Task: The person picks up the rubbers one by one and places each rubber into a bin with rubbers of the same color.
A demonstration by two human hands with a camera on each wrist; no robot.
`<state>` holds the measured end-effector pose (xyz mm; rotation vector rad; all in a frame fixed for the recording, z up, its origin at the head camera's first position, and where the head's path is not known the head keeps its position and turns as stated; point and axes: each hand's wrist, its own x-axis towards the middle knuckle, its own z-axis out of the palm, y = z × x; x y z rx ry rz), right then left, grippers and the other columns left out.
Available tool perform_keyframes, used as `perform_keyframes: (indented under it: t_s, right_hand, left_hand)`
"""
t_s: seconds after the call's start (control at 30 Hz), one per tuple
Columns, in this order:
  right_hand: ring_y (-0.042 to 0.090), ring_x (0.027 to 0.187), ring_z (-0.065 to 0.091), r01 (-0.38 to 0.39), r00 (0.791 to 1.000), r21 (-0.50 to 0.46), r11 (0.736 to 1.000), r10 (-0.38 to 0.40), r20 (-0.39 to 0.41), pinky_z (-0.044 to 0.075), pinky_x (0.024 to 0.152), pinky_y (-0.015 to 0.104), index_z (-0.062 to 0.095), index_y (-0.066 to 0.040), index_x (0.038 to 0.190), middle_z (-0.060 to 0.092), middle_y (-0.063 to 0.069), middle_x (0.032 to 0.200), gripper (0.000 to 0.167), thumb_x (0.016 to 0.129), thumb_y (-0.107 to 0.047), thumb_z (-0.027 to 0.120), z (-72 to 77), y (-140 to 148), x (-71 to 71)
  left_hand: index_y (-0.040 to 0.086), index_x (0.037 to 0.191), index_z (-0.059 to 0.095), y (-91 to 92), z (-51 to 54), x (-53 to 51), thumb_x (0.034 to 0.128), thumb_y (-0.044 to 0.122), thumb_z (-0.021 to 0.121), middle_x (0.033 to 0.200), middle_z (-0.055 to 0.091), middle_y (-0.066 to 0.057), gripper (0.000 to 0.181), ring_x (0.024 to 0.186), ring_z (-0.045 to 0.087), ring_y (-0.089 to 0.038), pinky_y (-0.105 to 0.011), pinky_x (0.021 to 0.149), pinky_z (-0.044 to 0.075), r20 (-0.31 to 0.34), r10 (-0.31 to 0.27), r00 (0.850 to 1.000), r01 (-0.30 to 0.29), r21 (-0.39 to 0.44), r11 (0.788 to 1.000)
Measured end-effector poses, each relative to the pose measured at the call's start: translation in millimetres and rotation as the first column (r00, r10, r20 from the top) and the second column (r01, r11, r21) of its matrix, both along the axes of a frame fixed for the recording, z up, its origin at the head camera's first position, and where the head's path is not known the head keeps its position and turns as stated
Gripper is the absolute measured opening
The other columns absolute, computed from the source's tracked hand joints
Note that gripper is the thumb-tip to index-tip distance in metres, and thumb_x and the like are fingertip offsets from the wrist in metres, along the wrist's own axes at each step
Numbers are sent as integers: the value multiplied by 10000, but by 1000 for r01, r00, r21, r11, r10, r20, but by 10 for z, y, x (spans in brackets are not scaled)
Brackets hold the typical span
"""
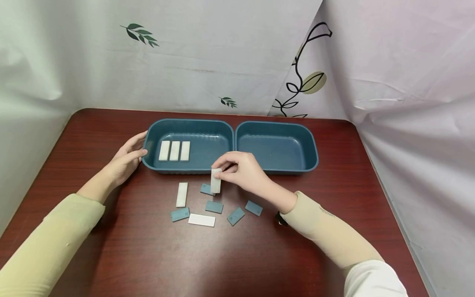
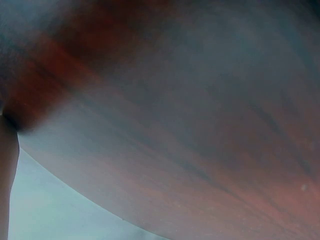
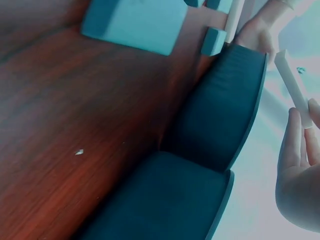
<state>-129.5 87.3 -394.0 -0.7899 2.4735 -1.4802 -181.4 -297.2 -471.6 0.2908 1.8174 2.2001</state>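
Note:
My right hand [image 1: 243,171] pinches a white rectangular block [image 1: 215,181] between thumb and fingers, above the table just in front of the left blue bin [image 1: 208,168]. The right wrist view shows the same block [image 3: 294,87] tilted at the fingertips. Against the bin's left outer wall rests my left hand [image 1: 128,159], its thumb at the rim. Three white blocks [image 1: 175,151] stand in a row inside that bin, towards its left. On the table lie two more white blocks [image 1: 182,194] and several blue-grey blocks [image 1: 214,207]. The left wrist view is blurred.
A second blue bin [image 1: 276,170] adjoins the first on the right, with bare floor showing. Both stand near the back of the dark red table [image 1: 148,255]. White cloth [image 1: 185,74] hangs behind and on both sides. A small dark object [image 1: 281,219] peeks from under the right sleeve.

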Motion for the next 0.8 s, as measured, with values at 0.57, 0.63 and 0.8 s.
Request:
perform_keyframes:
  t_s: [0.57,0.63,0.8]
  right_hand:
    - [198,1021,717,68,997,-28,997,-67,27,605,840,247,806,-84,1109,784,86,1144,155,957,-110,803,101,-208,-314]
    - [200,1018,717,74,997,-32,997,-74,25,600,838,258,807,-83,1107,782,86,1150,152,958,-112,803,96,-238,-344]
    - [197,1007,720,97,995,-27,995,-96,31,581,802,272,808,-90,1108,781,84,1142,157,956,-129,809,80,-303,-418]
  left_hand:
    - [159,1621,371,-4,-4,-10,1084,-38,439,1523,473,104,576,1359,473,-7,-152,1054,379,-5,-4,1000,4,-1,1000]
    - [157,1620,371,-2,0,-5,1084,-40,438,1521,475,105,576,1357,474,-9,-153,1053,379,-7,-3,1000,3,0,1000]
    - [153,1620,371,6,8,3,1084,-42,437,1517,479,100,574,1348,480,-14,-154,1052,379,-9,-2,1000,2,1,1000]
